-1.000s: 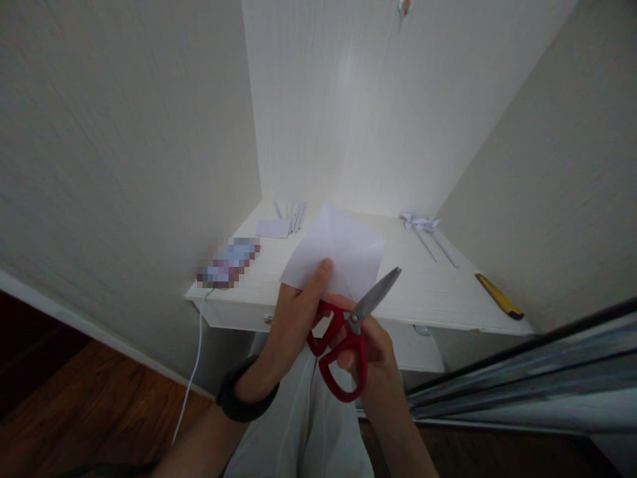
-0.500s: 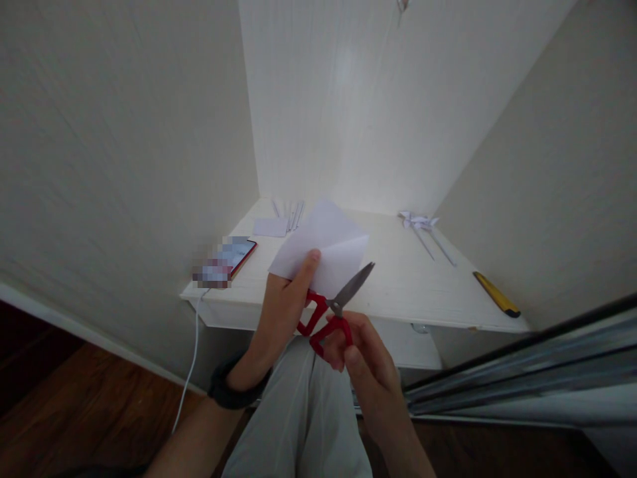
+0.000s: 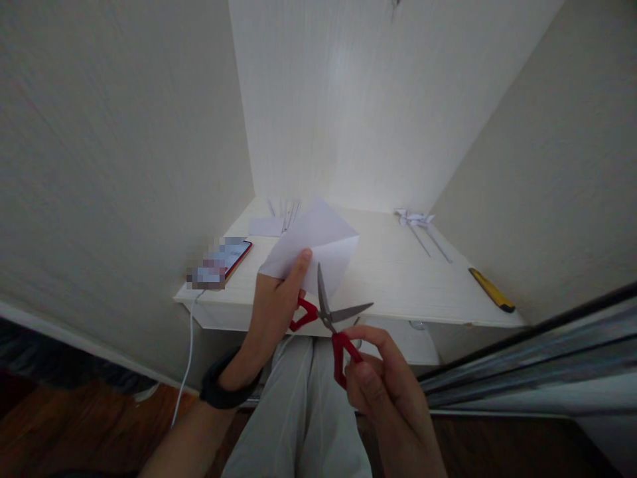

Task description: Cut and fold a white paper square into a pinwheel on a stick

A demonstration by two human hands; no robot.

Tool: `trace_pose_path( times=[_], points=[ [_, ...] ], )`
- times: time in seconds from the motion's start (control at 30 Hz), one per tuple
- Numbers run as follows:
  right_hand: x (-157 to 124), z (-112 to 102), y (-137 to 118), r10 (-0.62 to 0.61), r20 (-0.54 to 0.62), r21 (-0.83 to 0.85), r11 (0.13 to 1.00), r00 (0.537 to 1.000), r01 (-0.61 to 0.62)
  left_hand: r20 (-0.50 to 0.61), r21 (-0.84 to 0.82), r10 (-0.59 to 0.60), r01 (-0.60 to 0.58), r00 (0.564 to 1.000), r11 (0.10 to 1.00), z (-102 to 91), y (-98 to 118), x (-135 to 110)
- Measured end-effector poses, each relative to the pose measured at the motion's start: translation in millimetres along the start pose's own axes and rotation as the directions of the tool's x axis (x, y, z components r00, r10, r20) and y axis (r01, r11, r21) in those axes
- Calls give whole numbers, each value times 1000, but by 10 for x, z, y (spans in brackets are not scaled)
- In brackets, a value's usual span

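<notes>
My left hand (image 3: 280,292) pinches a white sheet of paper (image 3: 318,226), its thumb lying flat on top. A crease runs across the sheet toward its right corner. Scissors (image 3: 326,317) with red handles are spread wide, both blades pointing away from me. My right hand (image 3: 383,372) grips the right handle loop. The other red loop sits against my left hand's fingers; whether they hold it is hidden. One blade tip reaches in front of the paper's lower part, but I cannot tell if they touch.
On the white shelf (image 3: 398,285) lie a phone (image 3: 231,257) with a white cable, a small paper piece (image 3: 263,227), several thin sticks (image 3: 290,216), paper pinwheel-like shapes on sticks (image 3: 415,218) and a yellow utility knife (image 3: 490,289). White walls enclose the shelf.
The scissors' blades have moved apart, from nearly closed to wide. My right hand has shifted down and to the right with its handle. The paper stays in my left hand.
</notes>
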State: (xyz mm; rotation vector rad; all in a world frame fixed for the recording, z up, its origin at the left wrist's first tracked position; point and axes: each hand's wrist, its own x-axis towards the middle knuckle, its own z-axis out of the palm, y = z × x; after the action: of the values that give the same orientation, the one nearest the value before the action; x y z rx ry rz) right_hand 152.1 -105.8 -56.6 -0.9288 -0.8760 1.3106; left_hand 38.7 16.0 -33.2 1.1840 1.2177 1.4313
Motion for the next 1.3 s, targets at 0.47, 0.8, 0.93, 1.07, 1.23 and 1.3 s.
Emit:
trace_pose_path(
  times=[0.47,0.8,0.93,1.07,1.23,1.3],
  points=[
    [207,-116,18,74,186,252,960,980,-121,151,-197,-86,115,985,974,56,-82,-68],
    [355,-166,87,109,221,-48,994,969,-101,201,-85,-142,162,969,983,71,-30,-155],
    [321,-121,99,41,158,-220,975,987,-5,217,-22,-172,181,961,983,66,-30,-175],
    [294,-128,127,-9,165,-308,950,986,60,165,35,-139,135,977,990,41,-11,-175],
    [282,-206,100,-2,186,-156,987,983,31,147,115,-80,63,986,991,-11,37,-158],
    [265,-248,74,-11,211,-102,994,977,33,116,147,-39,21,993,989,-44,55,-128]
  ],
)
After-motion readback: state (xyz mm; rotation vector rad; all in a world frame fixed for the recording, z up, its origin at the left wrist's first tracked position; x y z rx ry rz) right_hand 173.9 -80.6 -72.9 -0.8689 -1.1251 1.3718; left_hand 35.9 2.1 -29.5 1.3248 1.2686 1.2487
